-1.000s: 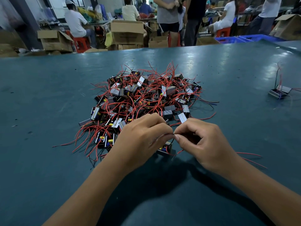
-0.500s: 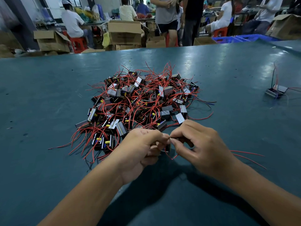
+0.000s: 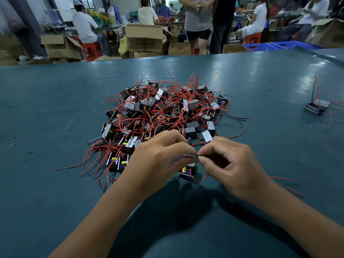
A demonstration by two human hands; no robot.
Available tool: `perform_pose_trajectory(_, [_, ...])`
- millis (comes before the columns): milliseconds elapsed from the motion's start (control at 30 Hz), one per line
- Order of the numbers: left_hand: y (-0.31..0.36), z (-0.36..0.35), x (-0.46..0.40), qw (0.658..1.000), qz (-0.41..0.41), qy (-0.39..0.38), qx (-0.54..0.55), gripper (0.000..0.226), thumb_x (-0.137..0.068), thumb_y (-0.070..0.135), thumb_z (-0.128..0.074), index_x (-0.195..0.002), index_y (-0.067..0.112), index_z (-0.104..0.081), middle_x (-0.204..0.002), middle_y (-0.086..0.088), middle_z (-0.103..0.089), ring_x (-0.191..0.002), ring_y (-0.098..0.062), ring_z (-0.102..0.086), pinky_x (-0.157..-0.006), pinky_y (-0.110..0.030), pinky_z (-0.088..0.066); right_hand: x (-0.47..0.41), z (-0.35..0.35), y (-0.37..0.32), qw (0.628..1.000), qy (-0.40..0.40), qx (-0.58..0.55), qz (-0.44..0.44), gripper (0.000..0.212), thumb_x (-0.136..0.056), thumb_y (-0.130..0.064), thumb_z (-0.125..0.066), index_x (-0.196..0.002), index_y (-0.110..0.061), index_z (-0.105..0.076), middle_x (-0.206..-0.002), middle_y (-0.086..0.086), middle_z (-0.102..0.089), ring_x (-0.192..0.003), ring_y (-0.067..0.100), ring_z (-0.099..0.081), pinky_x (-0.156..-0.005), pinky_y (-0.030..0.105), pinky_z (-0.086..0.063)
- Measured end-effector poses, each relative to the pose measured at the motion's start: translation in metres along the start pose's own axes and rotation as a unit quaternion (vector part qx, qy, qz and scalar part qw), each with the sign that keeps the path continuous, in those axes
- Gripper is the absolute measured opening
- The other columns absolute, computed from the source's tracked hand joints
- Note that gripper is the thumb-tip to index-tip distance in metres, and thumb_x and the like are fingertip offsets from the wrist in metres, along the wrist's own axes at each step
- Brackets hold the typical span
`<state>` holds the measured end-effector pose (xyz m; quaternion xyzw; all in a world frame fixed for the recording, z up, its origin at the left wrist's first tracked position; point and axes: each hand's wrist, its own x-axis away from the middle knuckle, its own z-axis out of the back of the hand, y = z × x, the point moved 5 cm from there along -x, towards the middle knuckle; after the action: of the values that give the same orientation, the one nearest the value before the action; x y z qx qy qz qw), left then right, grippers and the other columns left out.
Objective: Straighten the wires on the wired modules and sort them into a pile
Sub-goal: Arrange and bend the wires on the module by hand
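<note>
**Both hands pinch one module's wire at the near edge of the heap**

A small module (image 3: 189, 169) hangs just below the fingertips, its wire (image 3: 188, 156) running roughly left to right between them. The left hand (image 3: 158, 161) and right hand (image 3: 232, 164) each clamp that wire between thumb and forefinger. Behind lies the tangled heap (image 3: 160, 116); two modules (image 3: 316, 107) sit far right on the teal table (image 3: 46, 112). Cardboard boxes (image 3: 144, 37) and seated workers (image 3: 83, 27) fill the room behind.

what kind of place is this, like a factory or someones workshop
Most likely a small electronics assembly factory. A big heap of wired modules lies on a long green worktable, other workers sit on red stools at benches behind, and open cardboard cartons stand on the floor.
</note>
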<state>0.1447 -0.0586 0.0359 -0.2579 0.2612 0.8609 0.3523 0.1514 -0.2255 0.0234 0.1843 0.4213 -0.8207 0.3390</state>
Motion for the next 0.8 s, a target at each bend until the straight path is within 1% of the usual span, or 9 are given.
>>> perform_pose_trajectory(167, [0.003,0.001,-0.002,1.0,-0.008,0.0,0.011,0.019,-0.094,0.028,-0.067,-0.093,0.011,-0.076,-0.092,0.001,-0.063,-0.08,-0.015,-0.058,-0.064,-0.036,-0.05,0.001,-0.001,-0.002,1.0,-0.001,0.012,0.018,0.002,-0.087,-0.009,-0.068,-0.085,-0.01,-0.069,-0.078,-0.019,-0.052,-0.071,-0.006,-0.051,-0.066,0.005,-0.034])
perform_pose_trajectory(300, [0.002,-0.001,-0.003,0.995,0.046,-0.022,0.087,0.014,-0.095,0.022,-0.066,-0.09,0.01,-0.072,-0.089,0.004,-0.058,-0.077,0.001,-0.05,-0.069,-0.015,-0.039,0.002,-0.001,-0.004,0.998,0.01,0.053,0.046,0.003,-0.088,-0.01,-0.067,-0.086,-0.01,-0.068,-0.079,-0.014,-0.049,-0.072,-0.009,-0.047,-0.068,0.005,-0.033])
perform_pose_trajectory(367, [0.002,-0.004,-0.003,0.992,0.067,-0.037,0.102,0.015,-0.096,0.022,-0.064,-0.088,0.011,-0.069,-0.086,0.008,-0.054,-0.074,0.002,-0.048,-0.068,-0.009,-0.032,0.002,0.0,-0.004,0.996,0.016,0.073,0.057,0.004,-0.09,-0.011,-0.066,-0.086,-0.01,-0.068,-0.079,-0.012,-0.049,-0.071,-0.007,-0.045,-0.068,0.006,-0.033])
perform_pose_trajectory(467, [0.003,-0.006,-0.002,0.991,0.079,-0.045,0.099,0.016,-0.098,0.026,-0.062,-0.088,0.015,-0.067,-0.084,0.014,-0.049,-0.074,0.0,-0.048,-0.067,-0.009,-0.033,0.002,-0.001,-0.004,0.993,0.015,0.095,0.069,0.004,-0.09,-0.011,-0.066,-0.087,-0.009,-0.069,-0.079,-0.006,-0.054,-0.07,0.001,-0.047,-0.065,0.014,-0.038])
perform_pose_trajectory(533, [-0.002,-0.008,0.001,0.979,0.127,-0.055,0.152,0.015,-0.097,0.031,-0.062,-0.087,0.02,-0.067,-0.081,0.014,-0.051,-0.071,-0.005,-0.05,-0.064,-0.012,-0.035,0.002,-0.001,-0.005,0.992,0.017,0.096,0.076,0.004,-0.09,-0.011,-0.065,-0.089,-0.01,-0.069,-0.08,-0.004,-0.056,-0.07,0.003,-0.048,-0.064,0.018,-0.041])
perform_pose_trajectory(600, [-0.006,-0.013,0.005,0.937,0.211,-0.075,0.269,0.016,-0.096,0.029,-0.063,-0.083,0.021,-0.067,-0.07,0.014,-0.051,-0.058,-0.005,-0.043,-0.055,-0.017,-0.034,0.003,-0.001,-0.006,0.992,0.019,0.094,0.085,0.006,-0.092,-0.012,-0.064,-0.09,-0.01,-0.069,-0.08,-0.004,-0.056,-0.069,0.003,-0.048,-0.063,0.019,-0.042])
perform_pose_trajectory(667, [-0.008,-0.021,0.009,0.865,0.305,-0.084,0.39,0.018,-0.095,0.022,-0.064,-0.078,0.017,-0.067,-0.058,0.012,-0.042,-0.05,-0.008,-0.031,-0.047,-0.02,-0.028,0.003,-0.001,-0.008,0.991,0.016,0.094,0.09,0.011,-0.093,-0.015,-0.061,-0.089,-0.009,-0.069,-0.08,-0.003,-0.057,-0.069,0.006,-0.05,-0.061,0.023,-0.044])
perform_pose_trajectory(733, [-0.008,-0.028,0.013,0.791,0.378,-0.087,0.473,0.024,-0.095,0.014,-0.063,-0.072,0.016,-0.068,-0.055,0.008,-0.039,-0.048,-0.008,-0.027,-0.044,-0.017,-0.026,0.003,-0.002,-0.008,0.991,0.012,0.097,0.095,0.014,-0.093,-0.016,-0.059,-0.087,-0.008,-0.069,-0.079,-0.002,-0.057,-0.068,0.009,-0.052,-0.06,0.027,-0.045])
perform_pose_trajectory(800, [-0.006,-0.033,0.014,0.741,0.412,-0.099,0.52,0.036,-0.095,0.009,-0.059,-0.062,0.02,-0.066,-0.057,0.007,-0.04,-0.048,-0.007,-0.026,-0.042,-0.016,-0.022,0.002,-0.003,-0.009,0.99,0.011,0.099,0.095,0.016,-0.093,-0.017,-0.059,-0.086,-0.007,-0.068,-0.079,-0.002,-0.057,-0.069,0.01,-0.051,-0.06,0.026,-0.044])
